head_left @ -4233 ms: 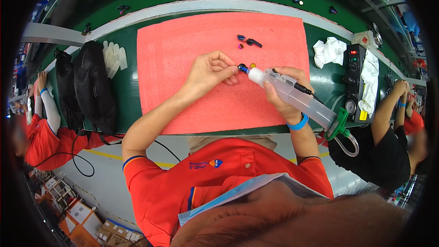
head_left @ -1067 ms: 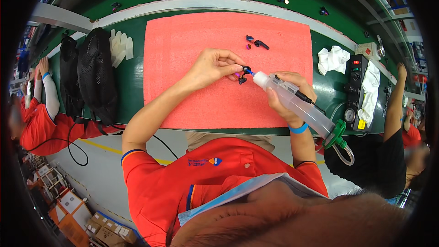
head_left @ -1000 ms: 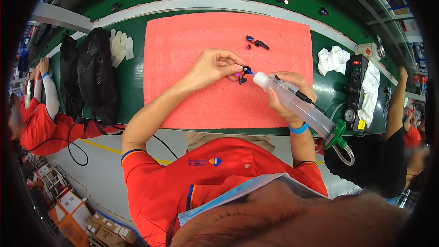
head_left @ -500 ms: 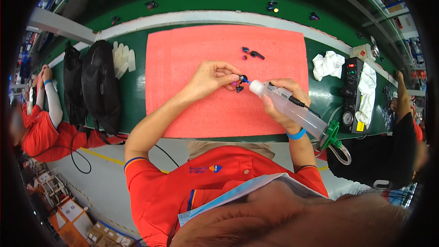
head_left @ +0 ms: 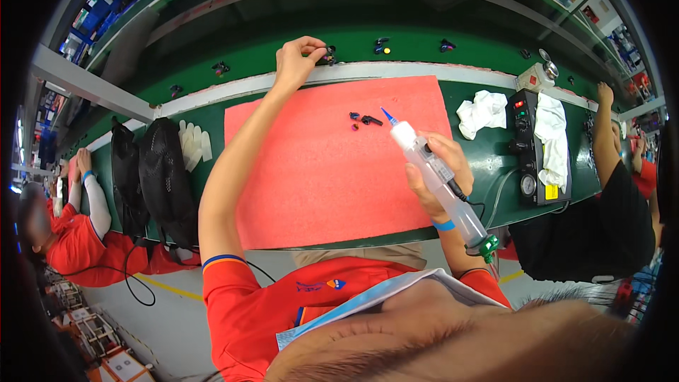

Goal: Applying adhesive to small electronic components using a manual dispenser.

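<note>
My left hand (head_left: 300, 62) is stretched out over the green belt beyond the white rail. Its fingertips pinch a small dark part (head_left: 329, 55) that looks like an earbud piece. In my right hand (head_left: 445, 168), above the right side of the pink mat (head_left: 304, 191), is a clear dispensing syringe (head_left: 438, 178). Its blue needle tip (head_left: 388, 116) points up and left, clear of the mat's parts. A black elongated piece (head_left: 371, 120) lies on the mat near that tip, beside two smaller dark and magenta pieces (head_left: 355, 126).
More small parts (head_left: 382, 47) sit along the green belt (head_left: 269, 56), behind the white rail (head_left: 212, 93). Black bags (head_left: 167, 170) and finger cots (head_left: 193, 144) lie left. At right are white cloths (head_left: 482, 114) and a black dispenser controller (head_left: 525, 148). Other people work at both sides.
My left hand has carried the small part from the syringe tip forward to the belt. The syringe has drawn apart from it and its tip now points more upward. The view has shifted.
</note>
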